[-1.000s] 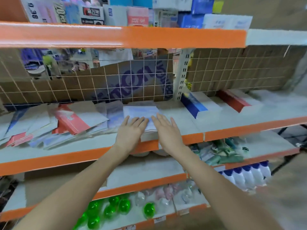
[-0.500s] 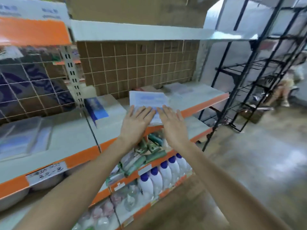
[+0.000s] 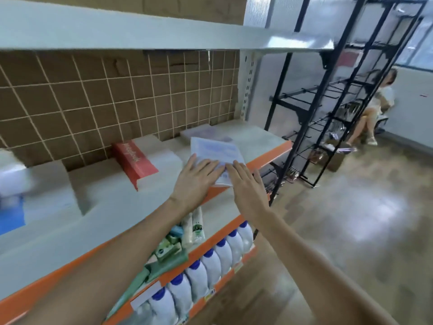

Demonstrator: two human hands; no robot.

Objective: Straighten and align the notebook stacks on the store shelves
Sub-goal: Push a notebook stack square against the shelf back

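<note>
Here both hands, left hand (image 3: 195, 181) and right hand (image 3: 246, 186), seemingly flat on notebooks (image 3: 215, 152).

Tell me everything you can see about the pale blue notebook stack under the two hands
The pale blue notebook stack is a thin pile with a whitish-blue cover whose print is too blurred to read. It lies flat on the grey shelf, turned askew, its near corner jutting over the orange front edge. The left hand and right hand press flat on its near end, fingers straight. Another pale stack sits just behind it.
</note>
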